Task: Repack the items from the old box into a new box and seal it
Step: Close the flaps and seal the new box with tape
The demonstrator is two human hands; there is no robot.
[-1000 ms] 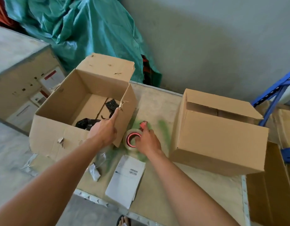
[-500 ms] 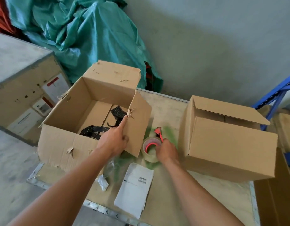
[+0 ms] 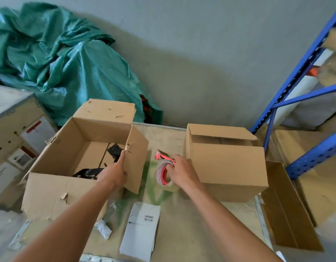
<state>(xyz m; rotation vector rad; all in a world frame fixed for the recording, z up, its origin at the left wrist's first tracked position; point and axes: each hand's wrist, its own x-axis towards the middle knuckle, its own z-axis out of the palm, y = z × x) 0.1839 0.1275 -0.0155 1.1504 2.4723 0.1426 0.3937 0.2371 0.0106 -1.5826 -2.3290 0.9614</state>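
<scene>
The old torn cardboard box (image 3: 50, 193) stands open on the left of the table, with black items (image 3: 87, 173) lying in its bottom. My left hand (image 3: 114, 173) grips the box's right-hand flap at its torn edge. A clean new cardboard box (image 3: 227, 167) sits on the right with its flaps partly folded in. Between the two boxes, my right hand (image 3: 182, 172) holds a roll of clear tape on a red dispenser (image 3: 164, 172), lifted and tilted on edge just above the table.
A white paper with a barcode (image 3: 140, 231) and a small clear plastic bag (image 3: 103, 228) lie near the table's front edge. A blue metal rack (image 3: 299, 103) stands at right, flat cardboard (image 3: 290, 208) beside it. A green tarp (image 3: 68, 72) is heaped behind, a labelled crate (image 3: 14, 133) at left.
My right hand has picked the tape roll up off the table and tilted it on edge. My left hand keeps its hold on the old box's flap. The camera has tilted up.
</scene>
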